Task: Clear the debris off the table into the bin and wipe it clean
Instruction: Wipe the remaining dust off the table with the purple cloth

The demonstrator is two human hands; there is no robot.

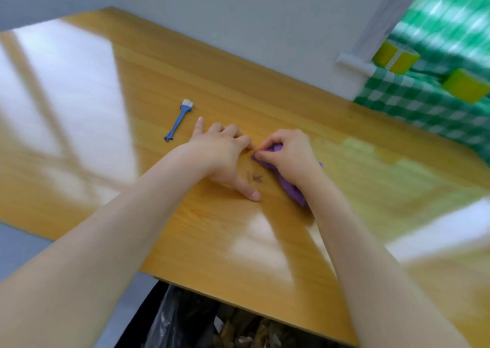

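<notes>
My right hand [287, 156] grips a crumpled purple cloth [293, 191] pressed on the wooden table [159, 82], near its middle. My left hand [224, 151] rests on the table just left of the cloth, its thumb stretched toward me and its little finger straight; the other fingers are curled, their tips close to my right hand. A small dark mark [255, 178] shows on the wood between the two hands. Below the table's near edge stands a bin [201, 324] lined with a black bag and holding scraps.
A small blue brush [179, 119] with pale bristles lies on the table, left of my left hand. A green checked cloth [424, 103] covers the far right, with two yellow tape rolls [395, 56] on it. A grey wall runs behind the table.
</notes>
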